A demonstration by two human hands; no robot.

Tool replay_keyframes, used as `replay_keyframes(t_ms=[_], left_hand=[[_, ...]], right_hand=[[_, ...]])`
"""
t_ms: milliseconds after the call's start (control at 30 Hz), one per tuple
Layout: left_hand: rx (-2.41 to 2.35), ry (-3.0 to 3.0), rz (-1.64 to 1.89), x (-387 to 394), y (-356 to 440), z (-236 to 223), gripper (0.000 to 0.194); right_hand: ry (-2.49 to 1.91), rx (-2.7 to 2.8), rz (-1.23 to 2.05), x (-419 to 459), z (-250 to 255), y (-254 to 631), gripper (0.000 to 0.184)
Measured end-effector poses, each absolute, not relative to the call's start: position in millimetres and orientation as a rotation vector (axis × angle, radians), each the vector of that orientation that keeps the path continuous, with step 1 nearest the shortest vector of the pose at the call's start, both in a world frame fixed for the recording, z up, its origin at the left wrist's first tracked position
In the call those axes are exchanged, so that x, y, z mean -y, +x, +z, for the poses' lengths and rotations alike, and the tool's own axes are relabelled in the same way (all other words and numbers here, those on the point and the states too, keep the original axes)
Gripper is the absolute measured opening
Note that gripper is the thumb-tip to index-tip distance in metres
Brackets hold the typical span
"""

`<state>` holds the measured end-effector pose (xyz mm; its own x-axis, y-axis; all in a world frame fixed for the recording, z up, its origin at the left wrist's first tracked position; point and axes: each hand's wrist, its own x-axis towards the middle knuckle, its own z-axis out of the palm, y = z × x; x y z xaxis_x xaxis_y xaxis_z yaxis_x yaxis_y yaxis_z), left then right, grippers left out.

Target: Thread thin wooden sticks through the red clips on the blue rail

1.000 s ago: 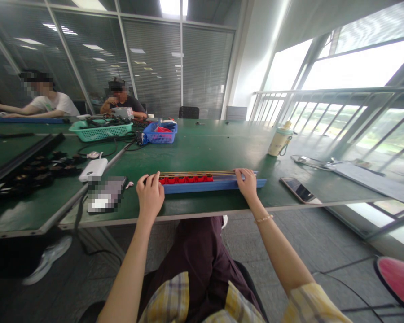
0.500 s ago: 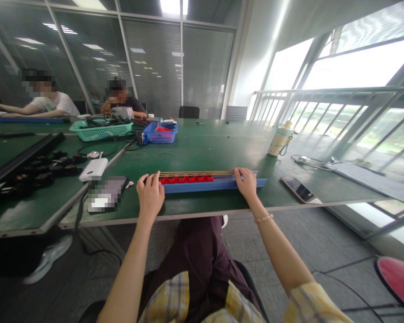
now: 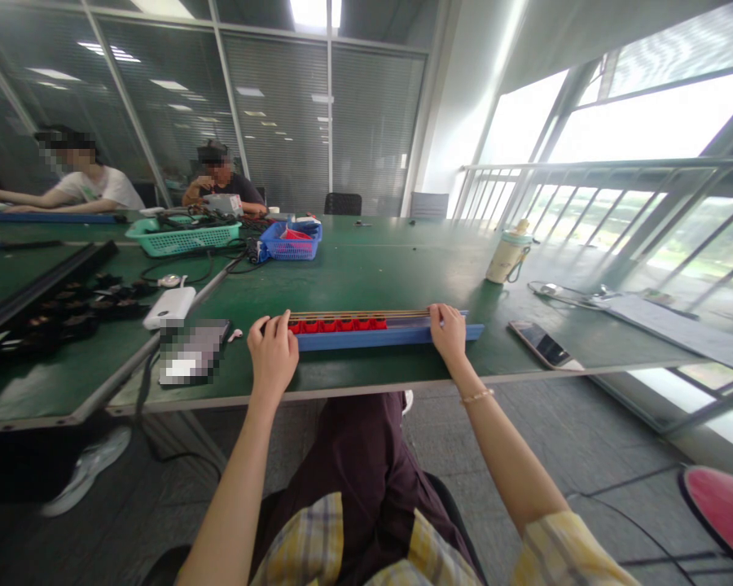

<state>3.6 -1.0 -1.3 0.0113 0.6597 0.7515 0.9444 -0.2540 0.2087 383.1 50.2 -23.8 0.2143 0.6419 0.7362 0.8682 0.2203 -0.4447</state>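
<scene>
A long blue rail [image 3: 397,332] lies across the green table [image 3: 372,268] just in front of me, with a row of red clips [image 3: 335,325] seated in its left half and thin brass strips along its far side. My left hand [image 3: 273,352] covers the rail's left end, fingers curled over it. My right hand [image 3: 448,332] rests near the right end, fingers bent over the rail's top.
A phone [image 3: 541,343] lies right of the rail, a cup [image 3: 506,254] behind it. A white power bank [image 3: 169,306] and black parts [image 3: 85,305] are on the left. Green basket [image 3: 183,236] and blue basket [image 3: 291,242] stand farther back. Two people sit at the far left.
My right hand has shifted very slightly along the rail. The left hand and the rail stay where they were.
</scene>
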Motion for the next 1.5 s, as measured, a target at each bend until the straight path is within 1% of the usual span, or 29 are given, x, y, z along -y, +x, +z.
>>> replay_keyframes(t_ms=[433, 933, 1200, 1500], left_hand=[[1.638, -1.957, -1.113, 4.0, 3.8, -0.6, 0.047], [1.624, -1.979, -1.127, 3.9, 4.1, 0.8, 0.049], [1.626, -1.976, -1.122, 3.8, 3.9, -0.1, 0.048], [1.632, -1.977, -1.116, 3.8, 3.6, -0.1, 0.048]], right_hand=[[-1.489, 1.506, -0.287, -49.8, -24.3, 383.2, 0.042], [-1.560, 1.538, -0.313, -49.1, -24.8, 380.9, 0.048], [-1.636, 1.458, -0.438, -50.2, -27.8, 381.5, 0.053], [-1.631, 1.544, -0.354, -49.7, -26.3, 382.8, 0.048]])
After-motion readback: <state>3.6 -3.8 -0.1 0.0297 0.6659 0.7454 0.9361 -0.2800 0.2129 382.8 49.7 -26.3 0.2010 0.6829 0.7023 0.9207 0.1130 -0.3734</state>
